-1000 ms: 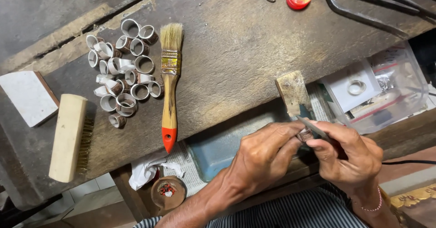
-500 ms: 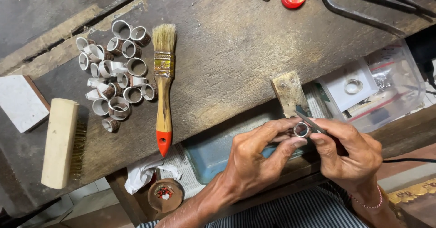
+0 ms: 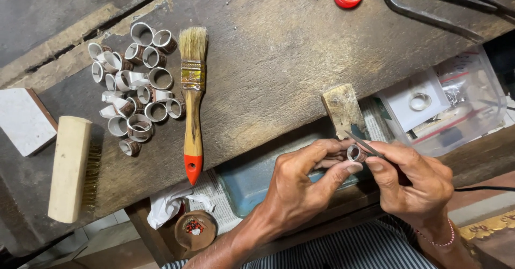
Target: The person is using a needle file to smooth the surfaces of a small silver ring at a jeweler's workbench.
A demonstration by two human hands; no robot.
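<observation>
A clear plastic box [image 3: 472, 113] holding white packets sits at right.

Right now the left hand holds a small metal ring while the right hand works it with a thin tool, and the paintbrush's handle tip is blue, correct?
Not quite: the head view shows the paintbrush with a red handle tip. The rest holds: left hand holds the ring, right hand the thin tool.

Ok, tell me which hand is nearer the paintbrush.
Left. The left hand sits just right of the paintbrush handle's red tip, pinching a ring; the right hand is farther right, beyond the ring.
</observation>
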